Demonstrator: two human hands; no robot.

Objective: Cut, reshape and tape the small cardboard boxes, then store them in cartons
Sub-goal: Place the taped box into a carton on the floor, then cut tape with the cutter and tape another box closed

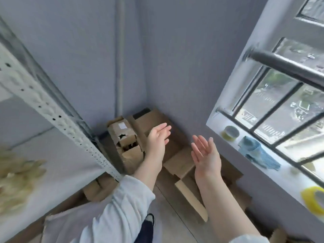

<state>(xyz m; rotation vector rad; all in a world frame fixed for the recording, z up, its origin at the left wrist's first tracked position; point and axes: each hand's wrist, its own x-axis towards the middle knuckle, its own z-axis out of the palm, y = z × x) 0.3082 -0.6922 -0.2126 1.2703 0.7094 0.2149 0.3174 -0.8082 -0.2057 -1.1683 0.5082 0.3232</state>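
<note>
Cardboard, brown and creased: torn carton (122, 135) stands in the wall corner, flaps ragged. Just right of the carton hovers left hand (157, 140), fingers straight, holding nothing. Further right, small boxes (180, 163) lie piled on the floor; farthest right, right hand (206, 155), fingers spread, empty.

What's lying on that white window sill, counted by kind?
Rolls of tape: 2, a pale yellow-green roll of tape and a bright yellow roll of tape
Cloths: 1, a crumpled blue cloth
Total: 3 on the white window sill, as far as the blur lets me tell.
</note>
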